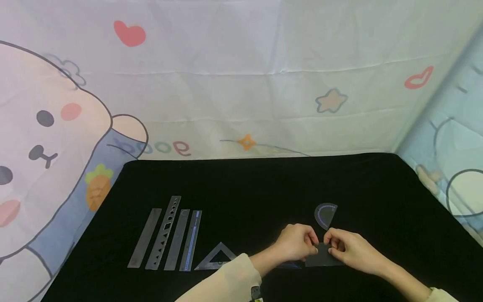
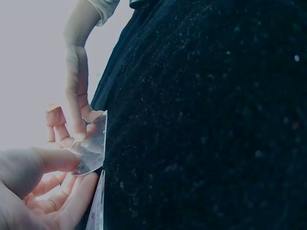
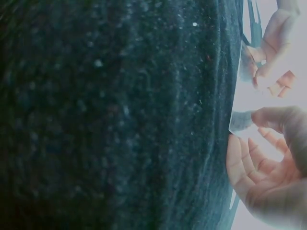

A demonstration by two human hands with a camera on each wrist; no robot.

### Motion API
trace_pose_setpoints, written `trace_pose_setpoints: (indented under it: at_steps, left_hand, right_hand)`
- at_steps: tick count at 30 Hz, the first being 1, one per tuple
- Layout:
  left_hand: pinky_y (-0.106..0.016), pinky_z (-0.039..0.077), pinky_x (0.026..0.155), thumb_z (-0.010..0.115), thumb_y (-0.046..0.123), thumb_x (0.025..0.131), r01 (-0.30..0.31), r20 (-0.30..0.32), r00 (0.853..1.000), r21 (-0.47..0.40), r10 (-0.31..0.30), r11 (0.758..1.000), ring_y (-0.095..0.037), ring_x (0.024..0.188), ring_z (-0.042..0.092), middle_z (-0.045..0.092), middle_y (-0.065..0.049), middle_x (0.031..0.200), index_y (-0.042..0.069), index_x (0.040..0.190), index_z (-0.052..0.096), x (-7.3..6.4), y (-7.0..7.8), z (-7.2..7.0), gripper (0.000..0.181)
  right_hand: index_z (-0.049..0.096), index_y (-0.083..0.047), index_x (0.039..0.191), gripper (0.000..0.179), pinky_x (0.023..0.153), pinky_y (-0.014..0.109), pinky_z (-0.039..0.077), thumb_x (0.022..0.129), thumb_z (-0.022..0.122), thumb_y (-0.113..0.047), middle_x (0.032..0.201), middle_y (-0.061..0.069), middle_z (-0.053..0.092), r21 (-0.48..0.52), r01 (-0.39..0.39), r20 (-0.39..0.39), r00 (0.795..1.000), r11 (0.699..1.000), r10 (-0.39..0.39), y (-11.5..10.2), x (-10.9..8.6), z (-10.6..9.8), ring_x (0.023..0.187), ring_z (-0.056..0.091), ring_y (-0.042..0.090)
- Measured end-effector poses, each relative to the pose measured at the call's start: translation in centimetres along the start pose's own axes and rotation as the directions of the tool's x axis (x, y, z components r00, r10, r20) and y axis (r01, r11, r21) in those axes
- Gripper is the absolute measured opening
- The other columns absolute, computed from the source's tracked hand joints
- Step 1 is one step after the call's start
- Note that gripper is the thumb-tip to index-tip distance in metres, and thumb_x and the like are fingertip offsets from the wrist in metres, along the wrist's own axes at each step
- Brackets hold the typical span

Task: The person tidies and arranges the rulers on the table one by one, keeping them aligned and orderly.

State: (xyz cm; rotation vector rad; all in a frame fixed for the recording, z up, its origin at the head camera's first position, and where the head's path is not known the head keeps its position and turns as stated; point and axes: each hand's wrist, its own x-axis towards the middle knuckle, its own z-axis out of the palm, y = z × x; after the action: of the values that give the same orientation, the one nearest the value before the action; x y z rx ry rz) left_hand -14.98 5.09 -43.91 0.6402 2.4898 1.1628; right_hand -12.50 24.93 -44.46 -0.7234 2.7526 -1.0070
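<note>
Between my hands is a clear plastic protractor (image 1: 323,256), its straight edge towards me. My left hand (image 1: 296,243) pinches its left side between thumb and fingers. At the other side, my right hand (image 1: 351,249) pinches the edge the same way. In the left wrist view the protractor (image 2: 98,148) shows a straight edge and a rounded side. Partly hidden under my left hand lies a set square (image 1: 290,265) with blue marks. Just beyond my right fingertips is a smaller protractor (image 1: 325,215), lying at a slant.
On the black cloth (image 1: 245,184) to the left, several rulers lie side by side, including a stencil ruler (image 1: 166,228) with cut-out shapes and a blue-marked ruler (image 1: 191,239). A clear set square (image 1: 220,258) lies beside them, partly behind my left sleeve (image 1: 230,281).
</note>
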Motion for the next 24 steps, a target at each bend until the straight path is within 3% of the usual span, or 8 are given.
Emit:
trace_pose_setpoints:
  at_steps: [12,24]
  left_hand:
    - [-0.011,0.039,0.046,0.073,0.015,0.073,-0.072,-0.037,0.996,0.231,0.083,0.97,0.002,0.051,0.047,0.053,0.013,0.061,0.016,0.084,0.068,0.1,-0.2,-0.1,0.012]
    - [-0.012,0.039,0.047,0.074,0.014,0.073,-0.075,-0.034,0.996,0.274,0.087,0.959,0.001,0.054,0.046,0.051,0.013,0.062,0.017,0.084,0.068,0.0,-0.2,0.0,0.013]
  right_hand:
    - [0.056,-0.016,0.095,0.023,0.053,0.018,0.046,0.076,0.065,-0.006,0.076,-0.008,0.051,-0.084,-0.039,-0.024,0.999,0.996,0.037,-0.3,0.5,0.7,0.064,0.047,-0.001]
    - [0.057,-0.015,0.095,0.023,0.051,0.017,0.044,0.076,0.065,-0.005,0.077,-0.008,0.048,-0.134,-0.002,-0.053,0.999,0.991,-0.006,-0.4,0.3,1.0,0.063,0.044,-0.002]
